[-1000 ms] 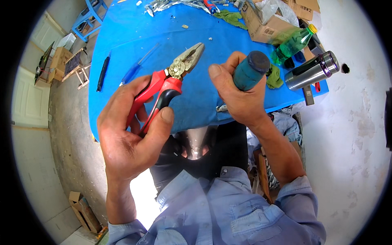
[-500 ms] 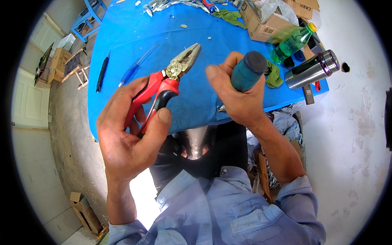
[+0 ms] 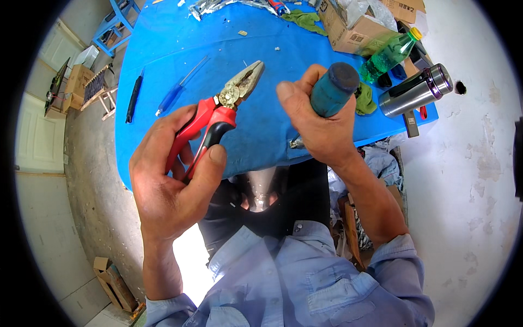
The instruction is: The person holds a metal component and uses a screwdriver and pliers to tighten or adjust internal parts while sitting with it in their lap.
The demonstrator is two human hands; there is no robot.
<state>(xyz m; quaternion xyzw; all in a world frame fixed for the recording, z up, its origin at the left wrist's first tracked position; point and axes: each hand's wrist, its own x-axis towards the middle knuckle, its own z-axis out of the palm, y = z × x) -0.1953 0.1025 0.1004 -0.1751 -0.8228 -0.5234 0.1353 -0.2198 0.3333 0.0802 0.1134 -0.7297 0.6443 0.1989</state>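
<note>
The left hand (image 3: pixel 174 180) is wrapped around the red-and-black handles of a pair of combination pliers (image 3: pixel 220 114), thumb pressed on the black grip; the steel nose points toward one o'clock and its jaws look nearly together, over the blue table (image 3: pixel 163 32). The right hand (image 3: pixel 321 131) is clenched on a teal-handled tool (image 3: pixel 333 90) with a dark round butt; its handle rises toward one o'clock, and a bit of metal shows below the fist at about seven o'clock. The two hands sit near each other, apart, above the table's near edge.

At ten o'clock from the pliers lie a blue-handled screwdriver (image 3: pixel 177 90) and, further left, a black pen-like tool (image 3: pixel 133 98). At two o'clock from the right hand stands an open cardboard box (image 3: pixel 357 30) carrying a small white printed label on its side. Beside it lies a green plastic bottle (image 3: pixel 389 54) with a yellow cap, then a steel vacuum flask (image 3: pixel 417 90) on its side at three o'clock. A green rag (image 3: pixel 366 99) lies just beside the teal handle.
</note>
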